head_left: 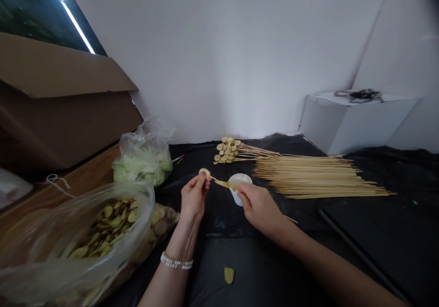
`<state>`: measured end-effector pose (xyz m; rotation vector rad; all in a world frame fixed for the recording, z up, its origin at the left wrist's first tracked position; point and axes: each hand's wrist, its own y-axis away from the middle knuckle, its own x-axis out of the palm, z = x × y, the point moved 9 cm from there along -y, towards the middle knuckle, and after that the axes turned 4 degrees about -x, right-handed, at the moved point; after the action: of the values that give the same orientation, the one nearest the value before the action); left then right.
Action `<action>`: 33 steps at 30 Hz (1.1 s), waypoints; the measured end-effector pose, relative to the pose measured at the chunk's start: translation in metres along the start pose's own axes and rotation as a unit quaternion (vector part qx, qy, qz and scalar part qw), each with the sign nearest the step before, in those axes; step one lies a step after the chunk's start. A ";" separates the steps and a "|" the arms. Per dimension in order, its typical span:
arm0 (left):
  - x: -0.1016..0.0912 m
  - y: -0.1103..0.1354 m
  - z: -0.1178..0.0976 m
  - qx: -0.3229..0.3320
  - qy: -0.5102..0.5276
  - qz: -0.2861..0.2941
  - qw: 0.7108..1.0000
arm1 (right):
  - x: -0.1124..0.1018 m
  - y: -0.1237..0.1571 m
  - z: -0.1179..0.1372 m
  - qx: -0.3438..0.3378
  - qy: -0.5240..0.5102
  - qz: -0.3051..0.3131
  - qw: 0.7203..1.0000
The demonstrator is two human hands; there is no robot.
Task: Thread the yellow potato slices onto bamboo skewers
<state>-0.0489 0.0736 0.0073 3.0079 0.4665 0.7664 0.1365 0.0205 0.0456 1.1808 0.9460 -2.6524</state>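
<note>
A round pale potato slice [205, 173] is pinched by the left hand [194, 198] at the tip of a thin bamboo skewer [215, 179] gripped in the right hand [258, 205] — few loaded skewers [228, 151] are laid far off, many bare sticks [318, 176] unused at right.

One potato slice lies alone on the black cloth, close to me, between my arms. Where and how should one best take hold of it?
Probably by its rim, from above. The loose slice lies flat on the black cloth, so thumb and forefinger should pinch two opposite edges. Both hands are busy: the left hand pinches a second slice, the right hand a skewer.
</note>
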 end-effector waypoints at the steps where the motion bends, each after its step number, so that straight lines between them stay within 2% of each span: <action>1: 0.000 0.000 0.000 0.001 -0.001 -0.001 1.000 | 0.000 0.000 0.001 -0.002 0.005 -0.001 1.000; 11: 0.001 0.000 -0.001 0.021 -0.032 0.001 0.999 | 0.001 -0.001 -0.005 0.022 -0.053 0.033 0.998; 16: 0.002 0.004 -0.001 0.006 -0.024 -0.005 1.000 | -0.002 -0.001 -0.005 0.032 -0.036 0.020 0.999; 24: -0.001 0.003 -0.008 0.023 0.009 -0.016 1.000 | 0.001 0.000 -0.001 0.027 -0.019 0.034 0.999; 33: -0.001 0.003 -0.006 0.031 0.003 -0.016 0.999 | 0.009 0.002 -0.001 0.034 0.031 0.076 0.996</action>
<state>-0.0517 0.0702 0.0124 3.0485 0.5465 0.7724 0.1310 0.0208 0.0376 1.2999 0.7466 -2.5598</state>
